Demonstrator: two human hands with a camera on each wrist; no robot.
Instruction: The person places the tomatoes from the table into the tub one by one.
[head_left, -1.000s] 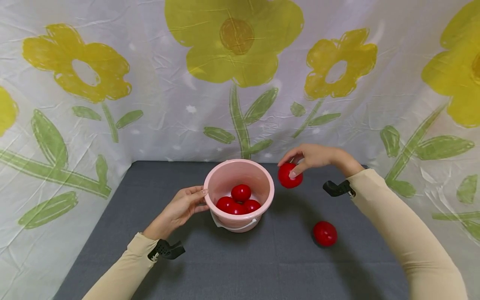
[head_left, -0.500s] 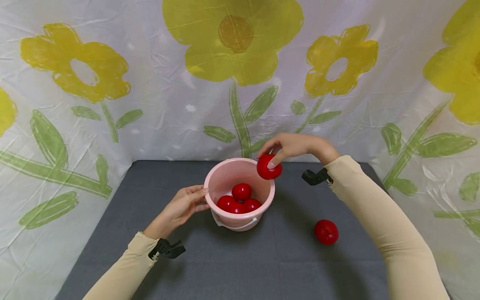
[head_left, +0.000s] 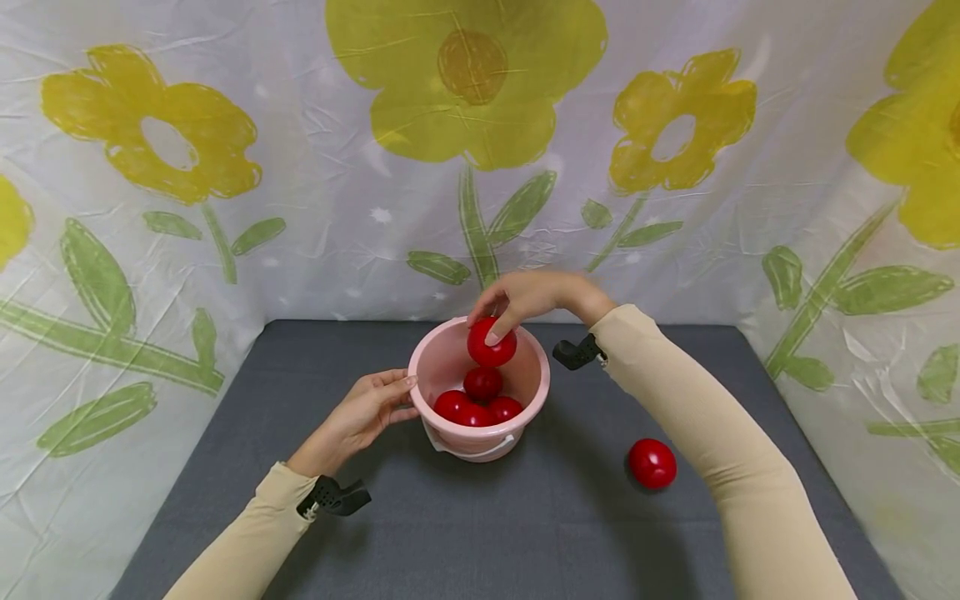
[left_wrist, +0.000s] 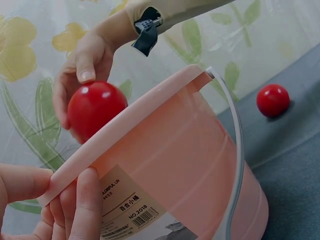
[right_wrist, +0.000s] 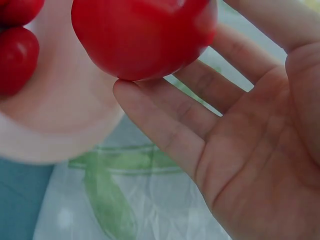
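Observation:
A pink bucket (head_left: 480,446) with a white handle stands on the table, several shiny red tomatoes (head_left: 482,383) inside it. My left hand (head_left: 365,417) pinches the bucket's left rim, thumb on top and fingers under the lip, as the left wrist view shows. Over the bucket's opening, my right hand (head_left: 536,296) holds another red tomato (head_left: 491,343) from above between thumb and fingertips. In the right wrist view the fingertips lie along the held tomato (right_wrist: 145,37), its upper part cut off by the frame. One more tomato (head_left: 652,464) rests on the table to the right.
A dark grey cloth covers the table (head_left: 420,542). Behind and beside it hangs a white curtain (head_left: 322,208) printed with yellow flowers and green leaves. The bucket's side carries a printed label (left_wrist: 131,207).
My right hand has carried its tomato leftward from beside the bucket to over its opening. The left hand keeps its hold on the rim, and the bucket stays in place.

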